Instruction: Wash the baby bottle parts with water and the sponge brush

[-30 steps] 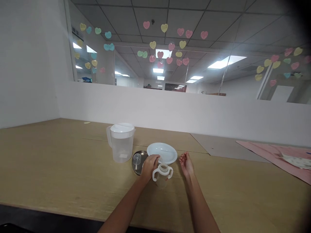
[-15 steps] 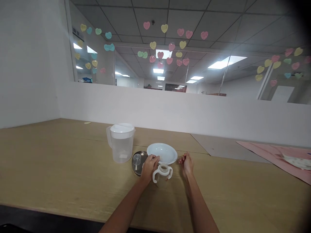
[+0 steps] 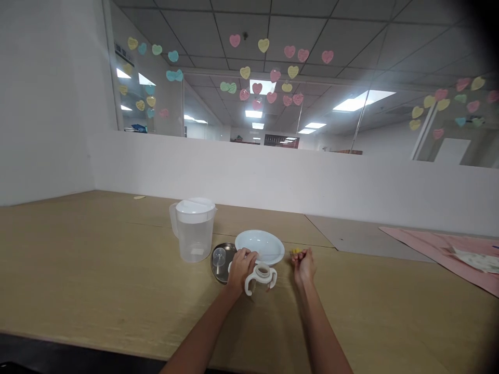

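My right hand (image 3: 305,267) is closed just right of the white bowl (image 3: 249,238), fingers curled round a small yellow-tipped thing (image 3: 296,251) too small to make out. A faint thin line runs from it across the bowl toward my left hand (image 3: 242,267). That hand is closed at the bowl's near left rim, and what its fingers pinch is hidden. Close beside it stands an open baby bottle with a white two-handled holder (image 3: 262,274). Partly behind my left hand lies a round metal tray (image 3: 221,274), with a small clear dome-shaped cap (image 3: 219,256) on it.
A lidded translucent pitcher (image 3: 196,231) stands left of the tray. On the right lie a grey sheet (image 3: 362,236) and a pink cloth (image 3: 432,244). A white wall (image 3: 249,171) with a window rises behind the table (image 3: 117,280).
My right hand has turned slightly and shifted a little right, and the yellow thing in its fingers now shows. My left hand stays almost where it was.
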Demonstrator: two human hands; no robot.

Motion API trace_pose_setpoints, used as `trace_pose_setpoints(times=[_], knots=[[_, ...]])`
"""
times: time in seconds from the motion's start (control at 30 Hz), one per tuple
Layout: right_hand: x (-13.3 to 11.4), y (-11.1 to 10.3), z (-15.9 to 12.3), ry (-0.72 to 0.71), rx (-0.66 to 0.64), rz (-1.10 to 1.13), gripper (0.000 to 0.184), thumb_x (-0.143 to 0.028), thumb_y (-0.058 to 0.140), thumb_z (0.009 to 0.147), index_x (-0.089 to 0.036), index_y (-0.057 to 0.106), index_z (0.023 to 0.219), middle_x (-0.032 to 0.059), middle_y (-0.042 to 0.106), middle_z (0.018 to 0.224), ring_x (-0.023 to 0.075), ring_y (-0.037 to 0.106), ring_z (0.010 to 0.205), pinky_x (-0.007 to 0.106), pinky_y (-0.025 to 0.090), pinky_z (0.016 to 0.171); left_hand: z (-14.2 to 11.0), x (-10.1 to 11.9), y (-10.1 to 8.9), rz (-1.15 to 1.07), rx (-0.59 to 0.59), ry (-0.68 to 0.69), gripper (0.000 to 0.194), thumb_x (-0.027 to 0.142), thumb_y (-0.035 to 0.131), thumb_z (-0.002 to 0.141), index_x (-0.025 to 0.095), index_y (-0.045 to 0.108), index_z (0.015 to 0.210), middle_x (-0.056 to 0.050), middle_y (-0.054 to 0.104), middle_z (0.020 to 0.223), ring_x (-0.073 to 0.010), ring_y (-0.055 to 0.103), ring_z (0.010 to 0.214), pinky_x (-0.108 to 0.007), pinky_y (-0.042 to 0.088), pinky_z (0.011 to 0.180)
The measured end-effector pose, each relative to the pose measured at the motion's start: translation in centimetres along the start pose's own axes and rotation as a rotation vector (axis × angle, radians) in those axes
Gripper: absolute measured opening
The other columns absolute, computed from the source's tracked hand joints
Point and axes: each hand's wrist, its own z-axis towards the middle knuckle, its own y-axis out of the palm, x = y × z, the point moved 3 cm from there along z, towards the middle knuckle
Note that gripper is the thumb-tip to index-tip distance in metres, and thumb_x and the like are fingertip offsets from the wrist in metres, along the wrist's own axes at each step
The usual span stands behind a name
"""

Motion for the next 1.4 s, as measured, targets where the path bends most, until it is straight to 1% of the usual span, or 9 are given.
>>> trace_pose_setpoints(times=[0.1,0.37,0.47,0.57,0.77,0.9,1.0,1.27,1.4], knots=[[0.0,-0.3,0.1,0.004,0.030,0.005,0.029,-0.044,0.045,0.076,-0.020,0.038,0.062,-0.0103,0.033,0.043,0.0050,0.036,0.036,0.018,0.032,0.038,0.0,0.0,0.0,-0.002,0.003,-0.001,0.026,0.025,0.034,0.088,0.019,0.059,0.090,-0.004,0.052,0.085,-0.0159,0.046,0.082,-0.028,0.038,0.074],[0.3,0.6,-0.6,0.017,-0.095,0.027,0.030,-0.045,0.055,0.070,-0.019,0.043,0.062,-0.0090,0.038,0.047,0.0045,0.039,0.039,0.017,0.034,0.038,-0.1,0.2,-0.4,-0.012,0.017,-0.013,0.028,0.025,0.033,0.087,0.019,0.061,0.090,-0.004,0.052,0.084,-0.0153,0.046,0.081,-0.027,0.039,0.073],[0.5,1.3,-1.2,0.081,-0.217,-0.024,0.031,-0.045,0.063,0.064,-0.018,0.047,0.061,-0.0076,0.042,0.047,0.0050,0.041,0.040,0.017,0.036,0.039,0.0,0.0,-0.1,0.016,0.001,-0.001,0.026,0.025,0.036,0.086,0.021,0.061,0.092,-0.004,0.052,0.085,-0.0155,0.046,0.081,-0.027,0.039,0.074],[1.0,2.3,-1.9,0.105,-0.379,-0.177,0.034,-0.048,0.066,0.060,-0.016,0.055,0.064,-0.0034,0.051,0.051,0.0083,0.047,0.044,0.020,0.040,0.039,0.0,-0.1,0.0,0.013,-0.005,0.002,0.026,0.025,0.036,0.086,0.021,0.061,0.095,-0.004,0.052,0.086,-0.0156,0.045,0.082,-0.027,0.039,0.075],[1.3,3.4,-2.8,0.013,-0.609,-0.447,0.031,-0.047,0.064,0.063,-0.016,0.065,0.068,0.0032,0.063,0.068,0.0132,0.056,0.054,0.023,0.045,0.044,-0.1,0.0,-0.1,0.020,-0.020,-0.008,0.027,0.026,0.036,0.087,0.022,0.060,0.098,-0.004,0.052,0.088,-0.0156,0.045,0.083,-0.027,0.038,0.076],[1.4,3.5,-2.9,-0.008,-0.577,-0.414,0.027,-0.043,0.064,0.063,-0.017,0.068,0.071,0.0032,0.066,0.070,0.0147,0.060,0.059,0.028,0.050,0.060,-0.1,0.1,-0.2,-0.007,-0.020,-0.018,0.027,0.025,0.035,0.087,0.021,0.060,0.099,-0.004,0.053,0.088,-0.0160,0.046,0.083,-0.028,0.039,0.076],[1.6,3.5,-3.1,0.044,-0.582,-0.355,0.027,-0.042,0.065,0.063,-0.018,0.068,0.073,0.0037,0.067,0.073,0.0155,0.061,0.062,0.030,0.050,0.067,-0.1,0.2,-0.2,-0.041,-0.007,-0.030,0.028,0.025,0.034,0.088,0.019,0.060,0.095,-0.004,0.054,0.086,-0.0158,0.046,0.082,-0.028,0.039,0.076],[1.5,3.5,-3.0,0.022,-0.551,-0.362,0.026,-0.042,0.065,0.062,-0.019,0.068,0.072,0.0028,0.067,0.070,0.0150,0.061,0.058,0.029,0.050,0.063,-0.1,0.4,-0.6,-0.052,-0.008,-0.009,0.029,0.027,0.032,0.089,0.019,0.060,0.091,-0.004,0.056,0.084,-0.0159,0.047,0.081,-0.029,0.038,0.076],[1.2,3.9,-3.5,0.048,-0.588,-0.375,0.025,-0.042,0.066,0.061,-0.019,0.068,0.069,0.0035,0.067,0.069,0.0156,0.060,0.058,0.030,0.051,0.063,-0.1,0.4,-0.6,-0.076,0.010,-0.030,0.029,0.026,0.032,0.089,0.019,0.060,0.089,-0.004,0.057,0.085,-0.0160,0.047,0.082,-0.029,0.039,0.076]])
